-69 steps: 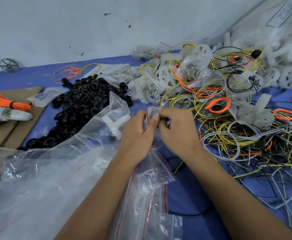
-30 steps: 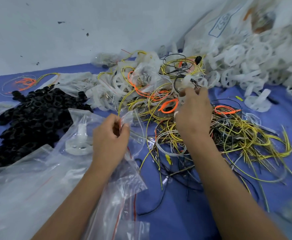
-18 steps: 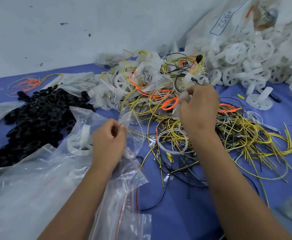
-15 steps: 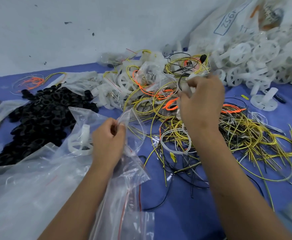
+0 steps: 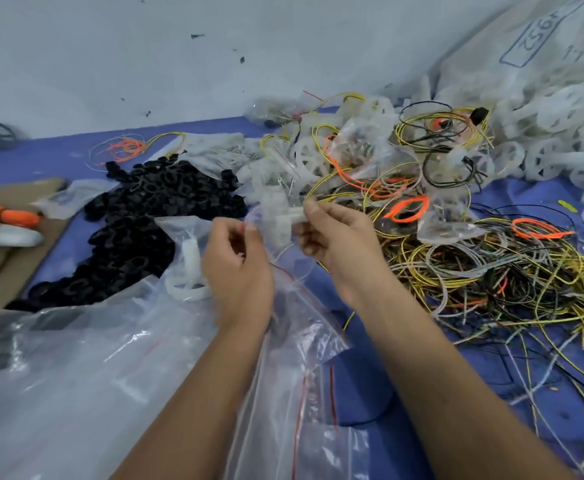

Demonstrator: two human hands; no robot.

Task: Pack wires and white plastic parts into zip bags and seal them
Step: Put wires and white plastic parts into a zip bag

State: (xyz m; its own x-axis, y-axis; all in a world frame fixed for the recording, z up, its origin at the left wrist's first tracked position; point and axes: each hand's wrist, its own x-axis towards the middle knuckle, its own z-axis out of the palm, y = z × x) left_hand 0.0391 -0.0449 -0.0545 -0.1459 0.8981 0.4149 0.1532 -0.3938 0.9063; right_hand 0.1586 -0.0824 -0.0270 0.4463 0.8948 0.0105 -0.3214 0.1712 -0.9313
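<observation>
Over blue table (image 5: 370, 393), left hand (image 5: 238, 268) pinching zip bag (image 5: 283, 341), right hand (image 5: 339, 240) gripping white part (image 5: 283, 220)

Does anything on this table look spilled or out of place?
Mostly sprawl, no damage. The heap of small black plastic rings lies loose on the blue table cover, and the tangle of yellow, grey and black wires spreads unsorted at right. White plastic wheel parts spill from a big clear sack.

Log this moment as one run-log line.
step: loading bag | left hand: pinches zip bag mouth open | right hand: holds white plastic part at bag mouth | seal: not yet done | wire pile: on table, right
</observation>
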